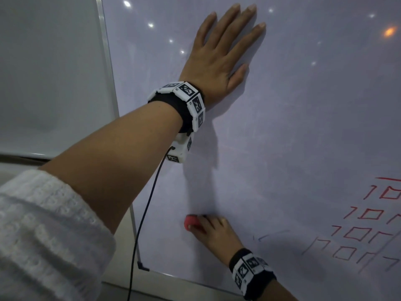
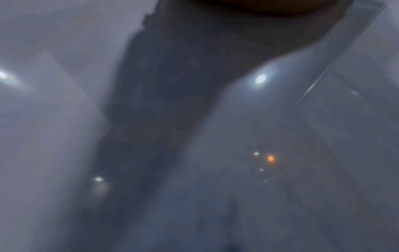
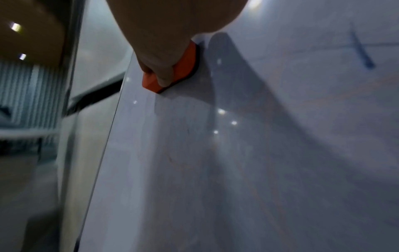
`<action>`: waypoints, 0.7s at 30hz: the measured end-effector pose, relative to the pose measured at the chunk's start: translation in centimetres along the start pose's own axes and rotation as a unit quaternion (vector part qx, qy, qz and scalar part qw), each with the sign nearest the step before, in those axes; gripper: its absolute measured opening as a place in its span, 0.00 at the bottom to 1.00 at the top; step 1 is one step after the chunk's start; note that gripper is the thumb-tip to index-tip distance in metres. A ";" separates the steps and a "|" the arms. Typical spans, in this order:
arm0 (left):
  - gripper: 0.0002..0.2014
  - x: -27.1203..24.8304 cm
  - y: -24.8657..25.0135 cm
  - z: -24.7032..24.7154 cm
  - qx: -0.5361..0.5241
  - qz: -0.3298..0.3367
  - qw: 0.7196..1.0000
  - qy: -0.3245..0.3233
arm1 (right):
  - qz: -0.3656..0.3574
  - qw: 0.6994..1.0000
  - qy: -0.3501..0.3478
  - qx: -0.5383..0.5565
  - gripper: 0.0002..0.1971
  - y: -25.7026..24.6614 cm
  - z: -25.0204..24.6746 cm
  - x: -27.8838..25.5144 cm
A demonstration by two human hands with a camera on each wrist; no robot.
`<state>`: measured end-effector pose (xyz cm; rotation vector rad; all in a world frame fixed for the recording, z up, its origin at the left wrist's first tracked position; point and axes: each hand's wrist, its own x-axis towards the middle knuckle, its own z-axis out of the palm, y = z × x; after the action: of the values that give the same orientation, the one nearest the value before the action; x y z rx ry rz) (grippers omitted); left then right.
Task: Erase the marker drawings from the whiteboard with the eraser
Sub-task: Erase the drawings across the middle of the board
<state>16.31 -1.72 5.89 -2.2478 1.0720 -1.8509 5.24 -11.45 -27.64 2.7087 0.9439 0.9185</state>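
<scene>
White knit sleeve (image 1: 43, 231) fills the lower-left foreground of the head view, pushed up the person's left forearm, w/ a marker-tagged wristband (image 1: 184, 103) and a dark cable (image 1: 143, 224) trailing down from it. Left hand (image 1: 219, 57) lies flat on the whiteboard (image 1: 282, 127), fingers straight and slightly spread, holding nothing. Lower on the board, the right hand (image 1: 214, 233) grips the red-orange eraser (image 1: 191, 222), fingers curled over its back; the right wrist view shows the eraser (image 3: 172, 75) w/ its dark pad against the board surface, near the board's left edge. Red marker drawings (image 1: 368, 224), rows of small squares and strokes, sit at the lower right, well apart from the eraser; a few faint strokes lie between. Ceiling-light reflections (image 1: 149, 25) dot the upper board. Left wrist view is blurred, showing approx. only grey surface and glints.
</scene>
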 end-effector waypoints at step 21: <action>0.27 0.2 -0.1 -0.5 0.001 -0.002 1.000 -0.016 | -0.027 0.999 -0.043 -0.014 0.14 2.2 0.2 -6.7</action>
<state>15.91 -1.55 6.19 -2.2713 1.0615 -1.8113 2.38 -17.22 -30.56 2.6612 0.9755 0.7919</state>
